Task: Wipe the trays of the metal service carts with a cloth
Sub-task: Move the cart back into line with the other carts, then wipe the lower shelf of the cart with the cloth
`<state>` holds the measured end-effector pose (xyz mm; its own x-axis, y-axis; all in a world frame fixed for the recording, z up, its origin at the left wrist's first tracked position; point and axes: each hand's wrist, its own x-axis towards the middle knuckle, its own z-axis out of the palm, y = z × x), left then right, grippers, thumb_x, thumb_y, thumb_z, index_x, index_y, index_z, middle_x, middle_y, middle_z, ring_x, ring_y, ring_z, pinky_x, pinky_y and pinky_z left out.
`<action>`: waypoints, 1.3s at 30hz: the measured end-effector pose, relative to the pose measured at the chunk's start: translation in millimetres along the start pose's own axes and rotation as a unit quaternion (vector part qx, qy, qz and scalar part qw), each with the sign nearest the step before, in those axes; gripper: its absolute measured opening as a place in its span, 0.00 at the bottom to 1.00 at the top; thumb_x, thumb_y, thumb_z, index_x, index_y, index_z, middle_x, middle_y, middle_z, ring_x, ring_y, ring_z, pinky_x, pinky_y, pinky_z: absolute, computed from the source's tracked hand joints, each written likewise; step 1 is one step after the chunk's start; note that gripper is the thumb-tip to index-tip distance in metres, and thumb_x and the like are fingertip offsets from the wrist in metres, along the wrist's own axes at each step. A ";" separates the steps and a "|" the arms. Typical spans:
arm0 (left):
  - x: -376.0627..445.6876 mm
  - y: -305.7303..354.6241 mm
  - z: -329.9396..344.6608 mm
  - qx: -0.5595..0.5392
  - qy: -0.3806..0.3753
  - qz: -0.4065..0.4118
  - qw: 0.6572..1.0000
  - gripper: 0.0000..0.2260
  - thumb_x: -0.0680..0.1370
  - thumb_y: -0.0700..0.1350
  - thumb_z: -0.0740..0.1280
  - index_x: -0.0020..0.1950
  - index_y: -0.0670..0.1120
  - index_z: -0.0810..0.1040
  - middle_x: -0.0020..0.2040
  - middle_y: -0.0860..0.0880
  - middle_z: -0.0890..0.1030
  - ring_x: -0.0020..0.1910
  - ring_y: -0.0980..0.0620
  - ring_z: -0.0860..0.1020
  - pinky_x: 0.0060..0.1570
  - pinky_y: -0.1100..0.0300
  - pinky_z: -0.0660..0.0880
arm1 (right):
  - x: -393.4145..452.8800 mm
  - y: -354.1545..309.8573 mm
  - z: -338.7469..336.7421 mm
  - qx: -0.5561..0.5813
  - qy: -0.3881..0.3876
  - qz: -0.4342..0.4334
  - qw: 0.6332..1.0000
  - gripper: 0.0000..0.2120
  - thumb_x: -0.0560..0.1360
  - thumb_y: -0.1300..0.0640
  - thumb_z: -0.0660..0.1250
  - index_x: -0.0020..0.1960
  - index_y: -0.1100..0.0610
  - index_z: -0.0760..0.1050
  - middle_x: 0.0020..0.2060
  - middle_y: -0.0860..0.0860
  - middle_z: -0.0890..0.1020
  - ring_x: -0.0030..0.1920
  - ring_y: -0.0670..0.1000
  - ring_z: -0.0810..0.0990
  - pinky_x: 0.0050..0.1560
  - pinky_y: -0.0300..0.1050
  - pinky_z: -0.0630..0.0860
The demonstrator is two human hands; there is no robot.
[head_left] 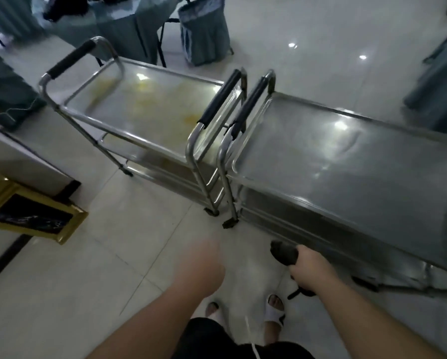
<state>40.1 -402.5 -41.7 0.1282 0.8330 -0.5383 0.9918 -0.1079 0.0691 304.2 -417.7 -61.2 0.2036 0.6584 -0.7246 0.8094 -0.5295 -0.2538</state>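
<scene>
Judging by the surfaces, the wiping is only partly done. The top tray of the right cart (346, 156), at about two o'clock, shines grey and looks clean, while the top tray of the left cart (149, 110), at eleven o'clock, carries yellowish smears and dried patches across most of its surface. The lower shelves of both carts are mostly hidden, so their state cannot be told. Neither top tray holds any objects, only the stains on the left one. The right hand (307, 265), at five o'clock, is curled tight around a dark bunched cloth (284, 252), held low beside the right cart's near edge. The left hand (204, 268) is blurred; its fingers seem loosely bent and hold nothing that can be made out.
</scene>
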 end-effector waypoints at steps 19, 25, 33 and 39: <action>157.1 -16.4 48.5 0.099 -0.129 0.113 0.980 0.23 0.81 0.55 0.62 0.75 0.51 0.71 0.68 0.49 0.76 0.66 0.47 0.75 0.60 0.50 0.72 | 97.7 -7.8 81.8 0.087 -0.004 0.090 0.992 0.07 0.80 0.59 0.62 0.57 0.52 0.73 0.49 0.53 0.81 0.49 0.57 0.81 0.52 0.52 0.81; 187.6 7.8 102.8 0.098 -0.123 0.083 0.984 0.20 0.82 0.53 0.61 0.73 0.50 0.72 0.68 0.48 0.76 0.65 0.46 0.75 0.59 0.50 0.73 | 156.0 25.8 94.4 0.034 -0.059 0.083 0.994 0.12 0.82 0.61 0.61 0.64 0.56 0.75 0.58 0.56 0.81 0.58 0.57 0.81 0.61 0.52 0.80; 281.5 19.3 206.2 0.085 -0.123 0.107 0.983 0.21 0.82 0.55 0.62 0.74 0.50 0.71 0.68 0.49 0.75 0.66 0.46 0.74 0.59 0.51 0.71 | 258.4 68.6 156.6 -0.081 -0.007 0.074 0.994 0.14 0.83 0.56 0.61 0.69 0.52 0.70 0.63 0.53 0.77 0.60 0.56 0.78 0.62 0.53 0.75; 356.6 11.1 275.5 0.069 -0.084 0.105 0.988 0.22 0.80 0.51 0.63 0.74 0.50 0.73 0.71 0.46 0.75 0.69 0.43 0.75 0.64 0.47 0.73 | 333.3 70.3 219.1 -0.114 0.077 0.008 0.991 0.16 0.80 0.62 0.64 0.66 0.53 0.71 0.58 0.54 0.80 0.56 0.56 0.79 0.56 0.51 0.77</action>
<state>96.7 -256.2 -464.3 0.3186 0.6829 -0.6573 0.9319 -0.3526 0.0854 308.3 -352.6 -460.9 0.2853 0.7337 -0.6167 0.9047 -0.4185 -0.0794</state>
